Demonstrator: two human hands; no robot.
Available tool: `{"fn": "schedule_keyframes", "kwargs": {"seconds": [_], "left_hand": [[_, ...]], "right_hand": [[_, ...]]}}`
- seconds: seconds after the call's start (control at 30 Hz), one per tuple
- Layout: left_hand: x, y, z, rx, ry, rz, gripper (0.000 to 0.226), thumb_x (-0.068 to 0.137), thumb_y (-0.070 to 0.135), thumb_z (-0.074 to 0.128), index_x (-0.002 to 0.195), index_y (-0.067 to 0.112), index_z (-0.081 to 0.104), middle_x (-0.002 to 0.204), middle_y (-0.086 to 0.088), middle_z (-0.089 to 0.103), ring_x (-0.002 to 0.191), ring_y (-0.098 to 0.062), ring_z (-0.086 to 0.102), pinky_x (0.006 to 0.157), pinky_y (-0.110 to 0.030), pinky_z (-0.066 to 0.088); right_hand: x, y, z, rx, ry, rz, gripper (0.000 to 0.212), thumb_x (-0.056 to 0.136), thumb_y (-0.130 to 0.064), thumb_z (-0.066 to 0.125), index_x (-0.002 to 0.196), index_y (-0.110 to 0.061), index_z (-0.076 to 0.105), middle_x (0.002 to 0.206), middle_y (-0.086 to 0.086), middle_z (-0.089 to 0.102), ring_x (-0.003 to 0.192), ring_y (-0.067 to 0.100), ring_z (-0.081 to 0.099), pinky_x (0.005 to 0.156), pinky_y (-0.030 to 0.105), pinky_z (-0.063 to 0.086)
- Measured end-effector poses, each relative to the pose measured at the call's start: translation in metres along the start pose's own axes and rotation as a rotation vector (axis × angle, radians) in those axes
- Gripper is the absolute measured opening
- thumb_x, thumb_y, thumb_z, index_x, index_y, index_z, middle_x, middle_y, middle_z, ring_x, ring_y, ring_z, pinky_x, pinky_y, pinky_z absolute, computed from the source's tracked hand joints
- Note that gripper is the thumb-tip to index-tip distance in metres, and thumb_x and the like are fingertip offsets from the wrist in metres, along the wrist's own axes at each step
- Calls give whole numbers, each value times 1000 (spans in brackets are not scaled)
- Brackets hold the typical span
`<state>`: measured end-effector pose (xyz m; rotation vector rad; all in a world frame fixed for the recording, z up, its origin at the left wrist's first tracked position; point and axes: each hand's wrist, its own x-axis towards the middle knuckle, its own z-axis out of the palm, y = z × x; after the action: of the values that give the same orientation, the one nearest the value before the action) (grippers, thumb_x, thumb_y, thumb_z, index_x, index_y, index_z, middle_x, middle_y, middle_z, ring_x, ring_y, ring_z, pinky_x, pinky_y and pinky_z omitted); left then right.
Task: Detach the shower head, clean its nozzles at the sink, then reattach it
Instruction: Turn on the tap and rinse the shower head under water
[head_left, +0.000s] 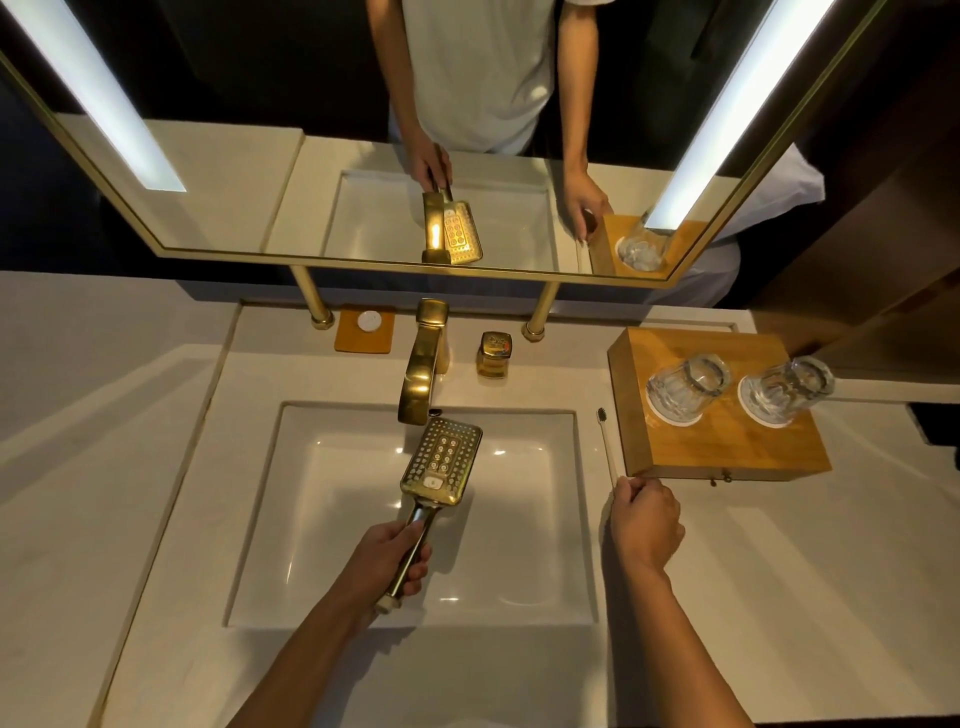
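Observation:
The gold shower head (441, 460) is detached, with no hose on it. My left hand (387, 564) grips its handle and holds it over the white sink basin (332, 519), nozzle face up, just below the gold faucet spout (418, 384). My right hand (644, 519) rests on the counter right of the basin, with its fingers closed on the lower end of a white toothbrush (607, 444). The brush lies along the counter and its dark bristles point away from me. No water is running from the faucet.
A wooden tray (727, 447) with two upturned glasses (685, 384) stands right of the toothbrush. A small gold jar (493, 353) and an orange coaster (363, 330) sit behind the basin. The mirror (363, 130) stands above on gold posts.

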<state>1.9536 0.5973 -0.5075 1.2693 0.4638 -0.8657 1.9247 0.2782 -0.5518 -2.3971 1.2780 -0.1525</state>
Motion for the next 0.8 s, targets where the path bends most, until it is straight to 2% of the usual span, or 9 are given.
{"fn": "schedule_keyframes", "kwargs": {"seconds": [0.1,0.23,0.3,0.43,0.57,0.63,0.7,0.8], "left_hand": [[-2,-1,0,-34,-22,3,23,100,19,49,90,-1,54,68,-13,52,47,-16,47,39,-24,39],[-1,-6,0,-96,10,-18,22,101,14,47,92,-4,55,70,-15,56,50,-18,52,44,-28,46],[-1,-9,-2,-123,4,-22,19,101,9,45,94,-6,55,71,-15,58,54,-20,55,50,-30,49],[1,-14,-3,-157,13,2,16,99,0,43,100,-9,55,70,-14,63,58,-19,58,54,-28,51],[9,-15,0,-238,47,0,18,99,-2,42,110,-11,52,73,-16,61,60,-21,56,54,-27,53],[14,-15,0,-274,65,2,17,100,-2,42,110,-10,52,79,-18,60,62,-22,55,55,-28,54],[20,-18,-1,-295,76,4,16,100,-1,42,108,-8,53,83,-19,59,63,-22,56,56,-29,54],[29,-24,-3,-300,91,-11,17,101,2,42,108,-7,54,86,-18,59,66,-22,58,59,-30,54]], "right_hand": [[-13,-12,-8,5,17,-39,17,97,-21,51,103,-10,63,103,11,63,103,30,56,86,45,46],[-13,-57,-13,262,-220,-262,12,98,-17,51,102,-15,62,97,7,64,92,24,61,76,33,50],[-1,-93,-13,299,-322,-405,16,98,-19,52,108,-13,64,99,8,67,89,20,63,76,31,51],[28,-169,-5,269,-470,-511,41,95,-29,62,132,-12,55,122,10,60,94,15,60,91,34,54],[49,-223,10,196,-531,-526,66,90,-38,68,145,-13,40,140,15,50,119,28,57,101,40,48],[54,-239,19,94,-547,-512,63,91,-39,67,140,-8,44,136,16,54,122,31,55,101,42,46],[59,-247,32,8,-551,-494,48,93,-39,64,126,-5,53,124,19,60,109,31,60,97,41,50],[61,-252,45,-70,-522,-495,38,95,-36,61,111,-2,60,113,22,62,92,29,64,89,38,53]]}}
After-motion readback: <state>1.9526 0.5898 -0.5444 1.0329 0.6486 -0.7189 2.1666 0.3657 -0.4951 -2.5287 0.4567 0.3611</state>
